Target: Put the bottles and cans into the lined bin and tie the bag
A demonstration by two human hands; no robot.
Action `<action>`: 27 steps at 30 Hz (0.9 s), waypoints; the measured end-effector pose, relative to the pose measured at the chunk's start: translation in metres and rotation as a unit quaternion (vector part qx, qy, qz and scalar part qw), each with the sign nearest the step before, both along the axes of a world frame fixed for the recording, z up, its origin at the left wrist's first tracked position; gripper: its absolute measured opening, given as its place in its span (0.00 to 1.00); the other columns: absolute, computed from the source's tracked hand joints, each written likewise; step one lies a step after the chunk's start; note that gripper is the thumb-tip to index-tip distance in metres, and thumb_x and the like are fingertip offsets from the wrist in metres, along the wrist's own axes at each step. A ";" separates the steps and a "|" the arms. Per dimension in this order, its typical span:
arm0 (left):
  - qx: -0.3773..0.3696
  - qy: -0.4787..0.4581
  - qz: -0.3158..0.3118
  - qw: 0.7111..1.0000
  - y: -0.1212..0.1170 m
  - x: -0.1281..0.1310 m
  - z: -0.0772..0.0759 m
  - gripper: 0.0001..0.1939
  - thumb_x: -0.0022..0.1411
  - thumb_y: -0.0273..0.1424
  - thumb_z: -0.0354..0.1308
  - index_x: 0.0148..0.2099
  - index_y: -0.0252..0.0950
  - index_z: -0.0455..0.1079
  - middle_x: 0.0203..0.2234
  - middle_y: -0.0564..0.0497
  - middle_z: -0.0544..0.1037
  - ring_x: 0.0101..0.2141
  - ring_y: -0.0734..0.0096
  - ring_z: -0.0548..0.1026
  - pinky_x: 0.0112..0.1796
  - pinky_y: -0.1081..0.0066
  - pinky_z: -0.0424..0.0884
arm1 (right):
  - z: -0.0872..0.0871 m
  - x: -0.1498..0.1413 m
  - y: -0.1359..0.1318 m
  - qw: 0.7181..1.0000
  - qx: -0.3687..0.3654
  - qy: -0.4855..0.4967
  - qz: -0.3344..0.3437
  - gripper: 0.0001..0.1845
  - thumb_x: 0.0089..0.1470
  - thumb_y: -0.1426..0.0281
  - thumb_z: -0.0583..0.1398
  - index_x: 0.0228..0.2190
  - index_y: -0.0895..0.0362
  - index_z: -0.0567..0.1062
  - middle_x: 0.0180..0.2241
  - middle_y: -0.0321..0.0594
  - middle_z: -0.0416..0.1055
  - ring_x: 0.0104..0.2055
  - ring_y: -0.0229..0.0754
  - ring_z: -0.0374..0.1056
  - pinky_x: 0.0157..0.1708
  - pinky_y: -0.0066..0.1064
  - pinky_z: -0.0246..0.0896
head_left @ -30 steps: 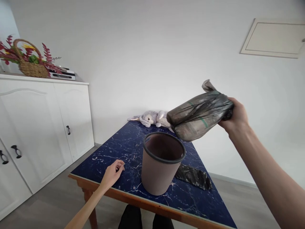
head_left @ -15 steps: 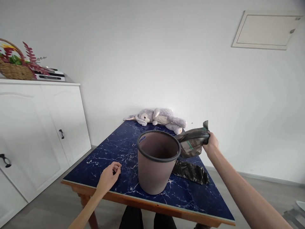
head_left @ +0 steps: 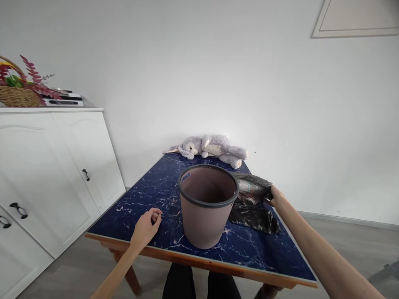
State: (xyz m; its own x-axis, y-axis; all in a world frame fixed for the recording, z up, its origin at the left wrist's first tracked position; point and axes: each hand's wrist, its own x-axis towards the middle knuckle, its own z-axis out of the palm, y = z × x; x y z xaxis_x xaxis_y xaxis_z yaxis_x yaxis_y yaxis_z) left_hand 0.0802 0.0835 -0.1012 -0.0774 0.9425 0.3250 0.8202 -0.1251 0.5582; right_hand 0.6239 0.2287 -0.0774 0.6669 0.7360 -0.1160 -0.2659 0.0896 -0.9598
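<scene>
A taupe waste bin [head_left: 204, 209] with a dark rim stands upright and looks empty on the blue marbled table [head_left: 149, 195]. My right hand [head_left: 276, 196] is closed on a filled dark plastic bag [head_left: 252, 187], held low just right of the bin's rim. Under it a second, flat black bag [head_left: 255, 216] lies on the table. My left hand [head_left: 146, 227] rests on the table left of the bin, fingers loosely curled with nothing in them.
A grey plush toy [head_left: 210, 148] lies at the table's far end against the white wall. A white cabinet [head_left: 46, 174] stands at left, with a flower basket [head_left: 17, 89] and a flat device on top. My dark-clad knees show under the table's near edge.
My right hand has carried the filled bag from high above the bin down to table level beside its right rim. The left hand has barely moved.
</scene>
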 end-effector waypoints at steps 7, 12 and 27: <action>0.010 0.001 -0.002 1.000 -0.003 0.002 0.003 0.16 0.68 0.46 0.50 0.43 0.42 0.73 0.32 0.49 0.80 0.36 0.57 0.80 0.39 0.64 0.73 | -0.004 0.021 -0.036 0.987 -0.085 -0.139 -0.017 0.13 0.62 0.62 0.63 0.42 0.59 0.73 0.40 0.42 0.72 0.37 0.44 0.72 0.39 0.40 0.73; 0.010 0.015 -0.005 1.000 -0.001 0.002 0.001 0.16 0.69 0.46 0.49 0.44 0.42 0.72 0.31 0.49 0.81 0.36 0.57 0.80 0.38 0.65 0.72 | -0.038 0.007 -0.106 0.941 -0.022 -0.333 -0.054 0.28 0.51 0.55 0.64 0.49 0.56 0.69 0.54 0.53 0.67 0.60 0.59 0.64 0.60 0.50 0.60; 0.005 0.017 0.000 1.000 0.001 0.005 0.008 0.19 0.68 0.48 0.50 0.45 0.40 0.73 0.32 0.48 0.81 0.36 0.57 0.81 0.37 0.65 0.73 | -0.070 -0.066 -0.193 0.906 -0.068 -0.386 0.156 0.22 0.53 0.48 0.63 0.36 0.53 0.76 0.27 0.36 0.74 0.33 0.48 0.71 0.36 0.36 0.66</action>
State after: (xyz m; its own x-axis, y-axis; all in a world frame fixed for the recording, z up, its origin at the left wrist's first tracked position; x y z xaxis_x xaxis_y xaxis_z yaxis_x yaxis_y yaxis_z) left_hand 0.0857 0.0845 -0.0931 -0.0664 0.9391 0.3372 0.8390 -0.1303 0.5283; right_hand 0.5576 0.0355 -0.1469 0.3497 0.9169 0.1927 0.4987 -0.0081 -0.8667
